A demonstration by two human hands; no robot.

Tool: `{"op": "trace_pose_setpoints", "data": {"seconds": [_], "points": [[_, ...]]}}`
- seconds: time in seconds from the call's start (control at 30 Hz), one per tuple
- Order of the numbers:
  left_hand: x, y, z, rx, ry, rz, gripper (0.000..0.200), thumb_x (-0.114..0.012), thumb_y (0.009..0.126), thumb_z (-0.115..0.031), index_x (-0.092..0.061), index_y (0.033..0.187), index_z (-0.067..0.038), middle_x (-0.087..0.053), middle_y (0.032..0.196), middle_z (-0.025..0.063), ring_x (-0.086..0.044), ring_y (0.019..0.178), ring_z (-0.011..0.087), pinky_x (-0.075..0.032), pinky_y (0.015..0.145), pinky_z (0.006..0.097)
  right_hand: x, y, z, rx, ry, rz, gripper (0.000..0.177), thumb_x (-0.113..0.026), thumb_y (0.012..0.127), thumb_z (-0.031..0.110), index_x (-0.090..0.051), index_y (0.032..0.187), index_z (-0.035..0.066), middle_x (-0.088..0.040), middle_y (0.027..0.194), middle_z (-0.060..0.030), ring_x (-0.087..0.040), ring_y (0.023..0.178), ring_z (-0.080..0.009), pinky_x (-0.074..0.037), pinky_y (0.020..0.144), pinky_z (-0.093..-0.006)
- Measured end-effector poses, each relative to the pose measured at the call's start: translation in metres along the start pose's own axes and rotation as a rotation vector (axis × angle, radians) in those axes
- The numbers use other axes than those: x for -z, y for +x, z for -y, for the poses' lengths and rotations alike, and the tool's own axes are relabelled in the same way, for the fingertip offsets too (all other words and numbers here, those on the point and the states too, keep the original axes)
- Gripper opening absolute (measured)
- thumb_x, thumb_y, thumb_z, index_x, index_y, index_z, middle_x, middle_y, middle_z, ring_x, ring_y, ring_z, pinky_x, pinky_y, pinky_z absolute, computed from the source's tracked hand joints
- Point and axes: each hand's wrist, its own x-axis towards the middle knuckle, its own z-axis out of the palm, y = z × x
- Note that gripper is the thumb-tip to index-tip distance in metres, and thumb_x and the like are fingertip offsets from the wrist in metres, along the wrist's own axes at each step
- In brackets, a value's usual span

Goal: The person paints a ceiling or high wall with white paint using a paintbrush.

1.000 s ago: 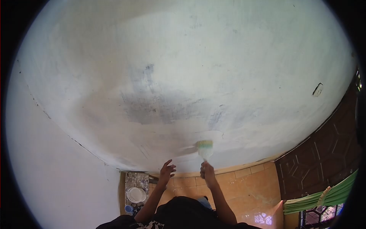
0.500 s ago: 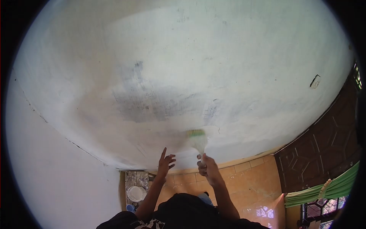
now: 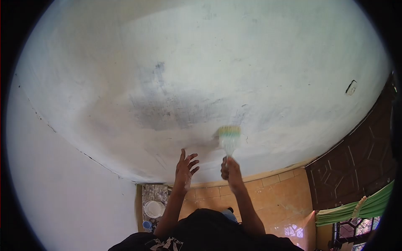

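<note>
My right hand (image 3: 231,172) is wrapped round the handle of a wide paintbrush (image 3: 230,136). The brush points upward, its pale yellow bristles right at the whitish wall (image 3: 268,100), just below a grey, worn patch (image 3: 167,111). To the left, my left hand (image 3: 185,169) is raised with fingers spread and nothing in it. White smears show near its wrist.
A paint-spattered table (image 3: 157,191) stands at lower left, bearing a white tub (image 3: 154,208) and a blue cup (image 3: 147,225). Orange floor tiles (image 3: 276,201) lie below. At right are a dark panelled door (image 3: 351,159), a green curtain (image 3: 368,205) and a wall switch (image 3: 351,87).
The paintbrush and my right hand have moved up and slightly right along the wall. My left hand has risen a little, its fingers more spread. The view has shifted slightly.
</note>
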Motion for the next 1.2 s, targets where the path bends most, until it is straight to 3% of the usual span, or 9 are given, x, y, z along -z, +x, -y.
{"op": "trace_pose_setpoints", "data": {"seconds": [0.17,0.3,0.6,0.73,0.83,0.97,1.07,1.2], "points": [[-0.009,0.000,0.000,0.017,-0.061,0.052,0.069,-0.048,0.100,-0.035,-0.006,0.154,-0.028,-0.054,0.125,0.0068,-0.053,0.102,0.0174,-0.045,0.089,0.0348,0.057,-0.018,-0.107,-0.273,-0.010,-0.114,0.032,-0.047,0.099,0.044,-0.048,0.098,0.012,-0.029,0.061,0.0083,-0.025,0.046,-0.0031,-0.022,0.043,-0.0198],[-0.009,-0.002,0.002,0.033,-0.035,0.058,0.069,-0.048,0.099,-0.038,-0.008,0.154,-0.026,-0.050,0.130,0.0084,-0.051,0.106,0.0186,-0.043,0.092,0.0356,0.078,-0.008,-0.130,-0.371,-0.031,-0.136,0.029,-0.046,0.100,0.040,-0.048,0.100,0.011,-0.030,0.062,0.0081,-0.027,0.047,-0.0032,-0.024,0.043,-0.0194],[0.002,-0.001,0.002,0.031,-0.019,0.041,0.065,-0.045,0.101,-0.038,-0.010,0.154,-0.026,-0.051,0.127,0.0062,-0.052,0.103,0.0171,-0.044,0.090,0.0341,-0.024,-0.042,0.034,-0.166,0.090,0.050,0.028,-0.046,0.101,0.038,-0.049,0.102,0.011,-0.028,0.063,0.0091,-0.022,0.048,-0.0003,-0.018,0.043,-0.0169],[-0.003,-0.001,0.003,0.011,0.025,0.015,0.062,-0.043,0.101,-0.042,-0.015,0.154,-0.025,-0.051,0.125,0.0065,-0.051,0.103,0.0177,-0.044,0.090,0.0345,-0.043,-0.047,0.076,0.037,0.026,0.113,0.032,-0.046,0.101,0.042,-0.048,0.100,0.010,-0.025,0.061,0.0096,-0.019,0.047,-0.0001,-0.016,0.042,-0.0180],[-0.002,0.007,0.001,0.143,-0.038,-0.053,0.059,-0.041,0.101,-0.043,-0.019,0.153,-0.026,-0.051,0.123,0.0064,-0.051,0.103,0.0179,-0.043,0.090,0.0349,-0.042,-0.027,0.091,0.155,-0.037,0.068,0.033,-0.045,0.101,0.043,-0.048,0.096,0.010,-0.025,0.061,0.0093,-0.019,0.048,-0.0003,-0.016,0.042,-0.0187],[0.002,0.001,0.003,0.037,-0.011,0.000,0.060,-0.043,0.101,-0.042,-0.019,0.153,-0.023,-0.051,0.121,0.0058,-0.051,0.102,0.0175,-0.043,0.090,0.0351,0.000,0.020,0.034,0.215,-0.098,0.052,0.036,-0.042,0.101,0.044,-0.048,0.091,0.010,-0.026,0.060,0.0086,-0.021,0.047,-0.0017,-0.018,0.043,-0.0202],[0.008,0.002,0.004,0.011,-0.008,-0.004,0.061,-0.045,0.101,-0.039,-0.019,0.153,-0.021,-0.052,0.122,0.0056,-0.052,0.102,0.0170,-0.044,0.089,0.0353,0.029,0.017,-0.035,0.061,-0.076,-0.005,0.036,-0.043,0.101,0.044,-0.041,0.080,0.015,-0.027,0.060,0.0090,-0.023,0.047,-0.0022,-0.019,0.043,-0.0199],[0.008,-0.006,0.007,0.008,0.014,-0.007,0.060,-0.047,0.100,-0.034,-0.020,0.153,-0.023,-0.054,0.121,0.0059,-0.053,0.102,0.0169,-0.044,0.088,0.0351,0.067,-0.012,-0.117,-0.246,-0.008,-0.098,0.031,-0.043,0.101,0.041,-0.046,0.087,0.014,-0.030,0.061,0.0085,-0.025,0.046,-0.0036,-0.022,0.043,-0.0195]]}}
